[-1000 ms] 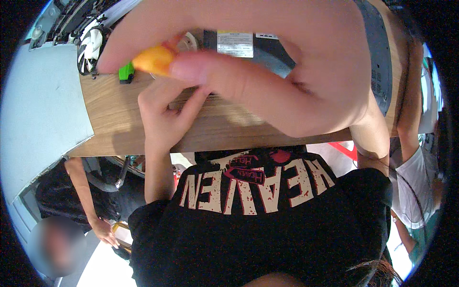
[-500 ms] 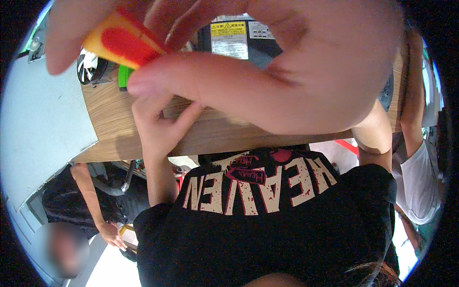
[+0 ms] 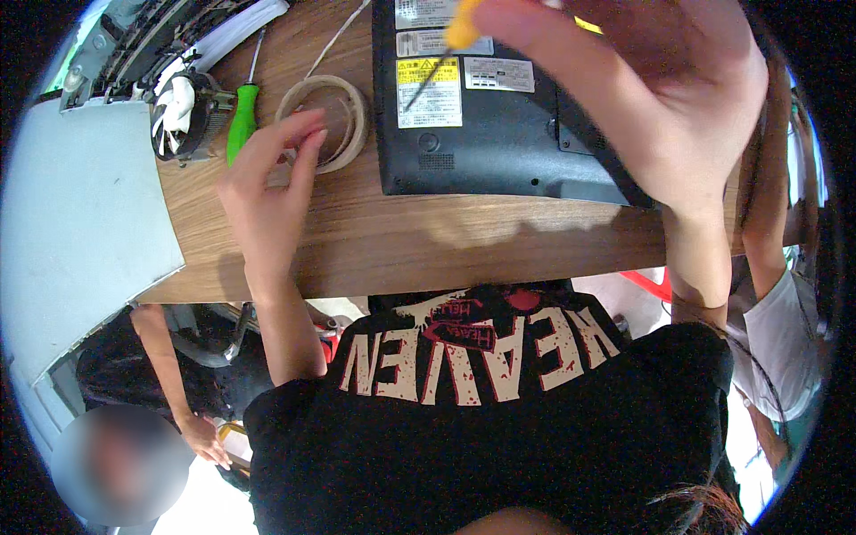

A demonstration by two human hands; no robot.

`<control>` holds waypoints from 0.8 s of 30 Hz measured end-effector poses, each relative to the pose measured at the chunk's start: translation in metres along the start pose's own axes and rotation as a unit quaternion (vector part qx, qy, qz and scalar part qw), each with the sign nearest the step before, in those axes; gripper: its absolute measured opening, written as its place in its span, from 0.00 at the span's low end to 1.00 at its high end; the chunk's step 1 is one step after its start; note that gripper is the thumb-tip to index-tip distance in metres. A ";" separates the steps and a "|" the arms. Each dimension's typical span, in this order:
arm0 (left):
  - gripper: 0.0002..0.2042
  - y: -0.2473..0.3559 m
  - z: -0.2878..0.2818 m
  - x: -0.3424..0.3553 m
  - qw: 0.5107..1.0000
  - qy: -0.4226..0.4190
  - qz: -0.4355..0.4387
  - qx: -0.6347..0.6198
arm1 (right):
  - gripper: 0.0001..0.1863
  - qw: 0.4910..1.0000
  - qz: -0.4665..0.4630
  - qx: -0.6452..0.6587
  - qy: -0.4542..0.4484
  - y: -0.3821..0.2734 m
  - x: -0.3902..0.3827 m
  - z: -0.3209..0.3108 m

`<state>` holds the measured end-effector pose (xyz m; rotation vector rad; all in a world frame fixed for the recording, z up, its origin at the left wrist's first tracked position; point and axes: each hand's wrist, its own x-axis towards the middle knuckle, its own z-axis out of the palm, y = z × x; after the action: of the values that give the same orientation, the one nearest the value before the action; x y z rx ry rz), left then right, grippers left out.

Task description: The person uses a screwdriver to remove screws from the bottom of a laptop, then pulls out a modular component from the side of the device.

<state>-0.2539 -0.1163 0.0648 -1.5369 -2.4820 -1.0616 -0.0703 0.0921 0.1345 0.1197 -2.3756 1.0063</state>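
My right hand is raised over the laptop and closed around a screwdriver with a yellow handle. Its thin shaft slants down and left, in front of a label on the laptop's underside. The black laptop lies bottom up on the wooden table. My left hand reaches over the near side of a pale roll of tape, thumb and forefinger pinched together. Anything between those fingertips is too small to make out.
A green-handled screwdriver lies left of the tape roll, beside a cooling fan with white blades. A pale panel borders the table on the left. People sit at both sides, one arm close on the right.
My right hand has moved away from close to the camera, up and right, with the screwdriver. The left hand has moved slightly left. Laptop and tape roll now show.
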 end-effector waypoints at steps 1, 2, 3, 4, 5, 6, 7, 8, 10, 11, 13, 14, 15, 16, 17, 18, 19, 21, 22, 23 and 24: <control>0.07 -0.001 0.002 0.001 1.000 -0.003 0.001 -0.003 | 0.21 1.000 0.013 0.008 0.013 0.000 -0.005 -0.006; 0.07 -0.002 0.004 0.001 1.000 -0.005 0.006 -0.006 | 0.21 0.999 0.026 0.021 0.029 0.000 -0.010 -0.012; 0.07 -0.003 0.007 0.001 1.000 -0.008 0.010 -0.009 | 0.21 0.998 0.039 0.033 0.046 0.000 -0.017 -0.018; 0.07 -0.003 0.008 0.001 1.000 -0.008 0.017 -0.004 | 0.22 0.995 0.054 0.044 0.064 -0.001 -0.024 -0.023; 0.07 -0.003 0.009 0.001 1.000 -0.009 0.025 0.001 | 0.22 0.993 0.063 0.054 0.083 -0.002 -0.031 -0.028; 0.06 -0.004 0.010 0.001 1.000 -0.010 0.026 0.009 | 0.22 0.990 0.074 0.063 0.102 -0.003 -0.039 -0.031; 0.06 -0.003 0.011 0.001 1.000 -0.013 0.024 0.005 | 0.22 0.989 0.073 0.065 0.113 -0.004 -0.046 -0.036; 0.06 -0.003 0.011 0.001 1.000 -0.017 0.016 0.004 | 0.21 0.987 0.075 0.064 0.128 -0.005 -0.053 -0.035; 0.06 -0.001 0.010 0.001 1.000 -0.016 0.023 0.008 | 0.20 0.982 0.080 0.062 0.159 -0.008 -0.064 -0.034; 0.06 0.000 0.010 0.003 0.999 -0.009 0.036 0.012 | 0.20 0.980 0.089 0.072 0.163 -0.011 -0.068 -0.033; 0.06 0.005 0.009 0.006 0.998 -0.001 0.055 0.012 | 0.20 0.978 0.098 0.062 0.171 -0.013 -0.074 -0.031; 0.06 0.009 0.008 0.006 0.998 0.000 0.061 0.008 | 0.20 0.978 0.102 0.057 0.175 -0.014 -0.076 -0.030; 0.07 0.013 0.008 0.007 0.998 0.002 0.068 0.004 | 0.20 0.977 0.098 0.059 0.178 -0.014 -0.077 -0.028; 0.07 0.017 0.008 0.007 0.998 -0.004 0.069 -0.013 | 0.20 0.977 0.094 0.062 0.181 -0.014 -0.077 -0.028; 0.07 0.022 0.008 0.008 0.997 -0.009 0.070 -0.029 | 0.20 0.981 0.077 0.065 0.167 -0.014 -0.076 -0.027; 0.07 0.026 0.010 0.008 0.996 -0.013 0.071 -0.046 | 0.20 0.984 0.058 0.068 0.153 -0.013 -0.074 -0.027; 0.07 0.030 0.012 0.010 0.995 -0.016 0.083 -0.055 | 0.19 0.987 0.041 0.072 0.139 -0.012 -0.072 -0.028; 0.07 0.038 0.016 0.014 0.991 -0.020 0.107 -0.074 | 0.19 0.994 0.025 0.064 0.080 -0.012 -0.066 -0.031; 0.07 0.039 0.018 0.017 0.989 -0.028 0.118 -0.090 | 0.19 0.997 0.017 0.062 0.051 -0.009 -0.062 -0.028; 0.07 0.043 0.019 0.020 0.985 -0.036 0.130 -0.109 | 0.16 0.999 -0.015 0.039 0.028 -0.008 -0.058 -0.029; 0.07 0.045 0.021 0.023 0.981 -0.042 0.142 -0.127 | 0.14 0.997 -0.054 0.046 0.019 -0.006 -0.053 -0.030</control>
<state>-0.2228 -0.0744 0.0815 -1.9724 -2.1484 -1.3229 -0.0098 0.1015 0.1274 0.2590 -2.2621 1.0576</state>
